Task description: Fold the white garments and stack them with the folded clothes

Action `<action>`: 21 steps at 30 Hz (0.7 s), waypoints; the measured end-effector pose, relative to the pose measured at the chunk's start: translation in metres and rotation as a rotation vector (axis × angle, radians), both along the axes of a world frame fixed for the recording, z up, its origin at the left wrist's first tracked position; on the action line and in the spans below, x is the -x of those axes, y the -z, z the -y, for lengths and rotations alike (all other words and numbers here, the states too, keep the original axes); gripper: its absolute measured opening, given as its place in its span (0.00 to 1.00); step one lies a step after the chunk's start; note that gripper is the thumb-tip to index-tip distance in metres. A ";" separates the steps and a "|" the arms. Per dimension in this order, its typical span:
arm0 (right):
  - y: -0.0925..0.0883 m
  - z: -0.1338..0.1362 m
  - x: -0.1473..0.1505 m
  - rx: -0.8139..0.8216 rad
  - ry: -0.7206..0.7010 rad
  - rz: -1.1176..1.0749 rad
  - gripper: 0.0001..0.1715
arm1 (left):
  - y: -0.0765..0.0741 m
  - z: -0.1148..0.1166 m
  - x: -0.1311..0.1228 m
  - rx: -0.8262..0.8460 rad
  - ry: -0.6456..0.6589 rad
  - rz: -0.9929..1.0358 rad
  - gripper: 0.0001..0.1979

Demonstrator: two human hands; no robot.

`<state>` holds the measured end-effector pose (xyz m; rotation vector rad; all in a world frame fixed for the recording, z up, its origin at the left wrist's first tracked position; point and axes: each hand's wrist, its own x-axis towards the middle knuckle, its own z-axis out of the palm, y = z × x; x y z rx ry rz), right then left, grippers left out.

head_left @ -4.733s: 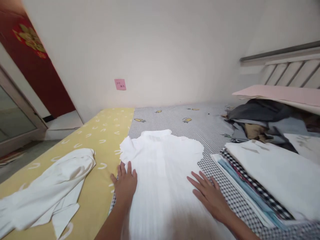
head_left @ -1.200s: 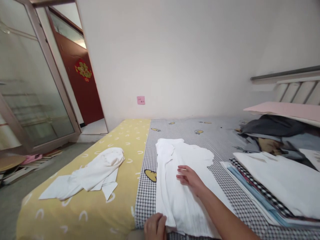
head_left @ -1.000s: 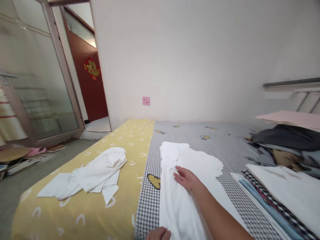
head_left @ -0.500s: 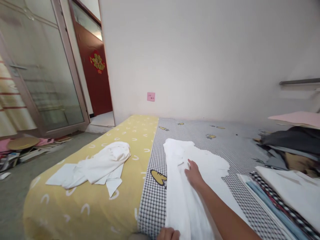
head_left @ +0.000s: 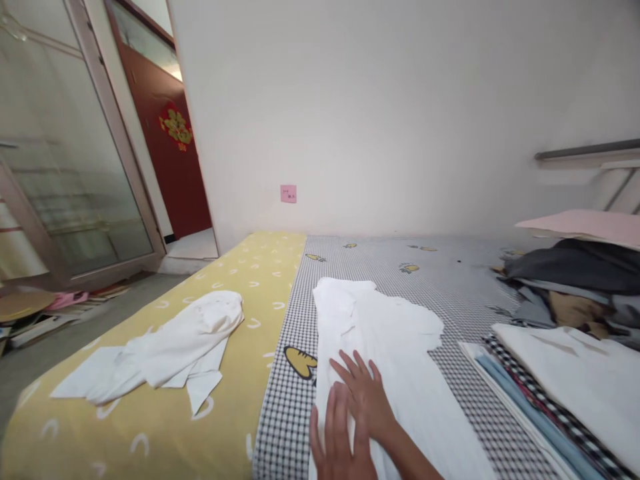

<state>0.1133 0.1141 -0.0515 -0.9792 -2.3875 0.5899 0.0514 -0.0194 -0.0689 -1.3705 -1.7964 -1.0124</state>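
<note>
A white shirt [head_left: 390, 333] lies on the checked sheet [head_left: 380, 263] of the bed, with its left side folded inward. My right hand [head_left: 365, 393] rests flat on the folded part, fingers spread. My left hand [head_left: 337, 440] lies flat on the shirt just below and to the left, partly under the right hand, fingers stretched out. Neither hand holds anything.
A crumpled white garment [head_left: 165, 347] lies on the yellow sheet [head_left: 220, 280] to the left. A stack of folded clothes [head_left: 560, 380] sits at the right, with a loose pile of dark clothes [head_left: 570, 280] behind it. A glass door [head_left: 60, 167] and floor clutter are at far left.
The shirt's left side has been folded over. My right hand slid back down the shirt toward me, and my left hand came up from the hem to lie flat beside it.
</note>
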 end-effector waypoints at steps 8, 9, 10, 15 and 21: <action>-0.010 -0.012 -0.018 0.646 0.223 -0.883 0.26 | 0.013 -0.066 0.034 0.283 -0.023 -0.096 0.23; -0.013 -0.017 -0.023 0.721 0.227 -0.943 0.26 | 0.020 -0.066 0.037 0.301 -0.034 -0.109 0.23; -0.017 -0.024 -0.030 0.781 0.221 -0.985 0.25 | 0.024 -0.066 0.040 0.327 -0.042 -0.115 0.23; -0.029 -0.094 -0.092 0.772 0.620 -1.032 0.22 | 0.024 -0.069 0.038 0.396 -0.064 -0.048 0.23; -0.032 -0.171 -0.146 0.606 0.901 -0.679 0.16 | 0.020 -0.070 0.032 0.315 -0.085 -0.047 0.22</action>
